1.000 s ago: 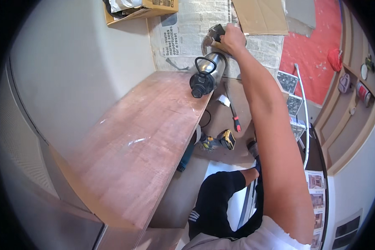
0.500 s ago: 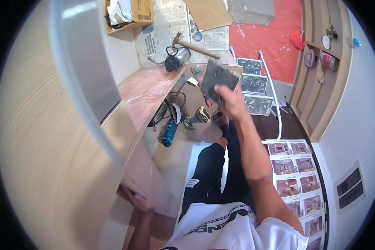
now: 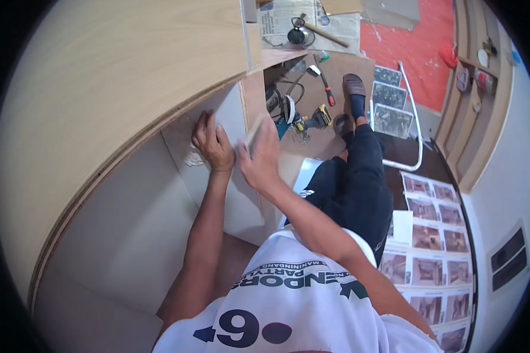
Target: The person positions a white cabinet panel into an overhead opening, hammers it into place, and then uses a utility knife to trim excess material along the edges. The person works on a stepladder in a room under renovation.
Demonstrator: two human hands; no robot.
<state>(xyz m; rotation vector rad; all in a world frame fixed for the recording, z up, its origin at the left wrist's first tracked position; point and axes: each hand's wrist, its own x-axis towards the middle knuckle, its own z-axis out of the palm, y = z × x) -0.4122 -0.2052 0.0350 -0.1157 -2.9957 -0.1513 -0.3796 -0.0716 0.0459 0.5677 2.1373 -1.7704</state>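
My left hand [image 3: 213, 144] rests against the pale upright panel [image 3: 225, 112] inside the cabinet, its fingers stretched out and holding nothing. Close to its right, my right hand [image 3: 262, 156] grips a flat, dark square piece [image 3: 255, 134] at the panel's wood-coloured front edge [image 3: 254, 97]. The piece shows nearly edge-on and is smeared by motion, so whether it is a sanding sheet or a block is unclear. A rough whitish patch [image 3: 193, 157] marks the surface below my left hand.
A large wood-grain board [image 3: 123, 65] curves along the left. Beyond the panel lie a yellow-and-black cordless drill [image 3: 318, 119], a red-handled tool [image 3: 330, 94] and cables. A hammer [image 3: 327, 32] lies beside a dark-lidded flask [image 3: 298, 36]. A white-framed step ladder [image 3: 415, 123] stands right of my legs.
My right hand has swung left and nearer with the dark square piece, to the panel edge. My left hand has risen from low on the panel to its upper inner face. The view has shifted left.
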